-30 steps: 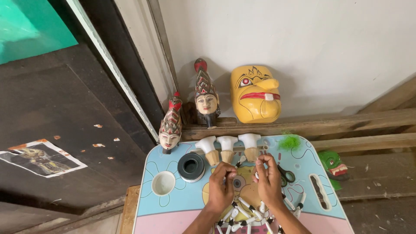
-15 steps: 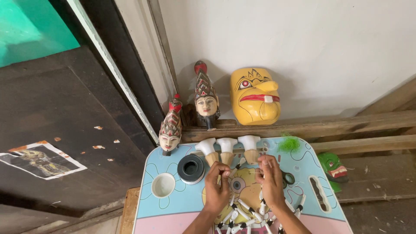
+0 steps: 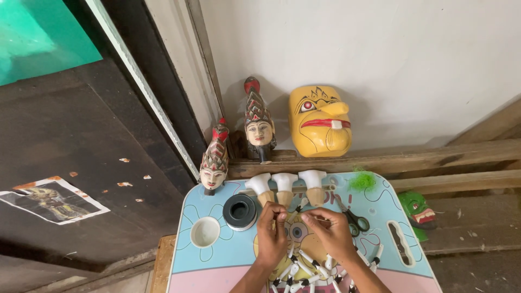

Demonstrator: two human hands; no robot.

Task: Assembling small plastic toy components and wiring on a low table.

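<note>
Left hand and right hand: fingers curled inward, tips nearly meeting at bench centre; whether either grip has hold of anything cannot be told. White pegs — strewn at 6 o'clock of the hands, within reach. Scissors at 3 o'clock. Three white-topped wooden pieces at 12 o'clock, lined along the far edge of the bench. Containers at 9 o'clock — black pot, contents unseen; white cup, seemingly empty.

I am looking into a small puppet and mask workshop: painted puppet heads, a yellow carved mask, unpainted white puppet parts and scissors crowd a child's cartoon-printed worktop.
</note>
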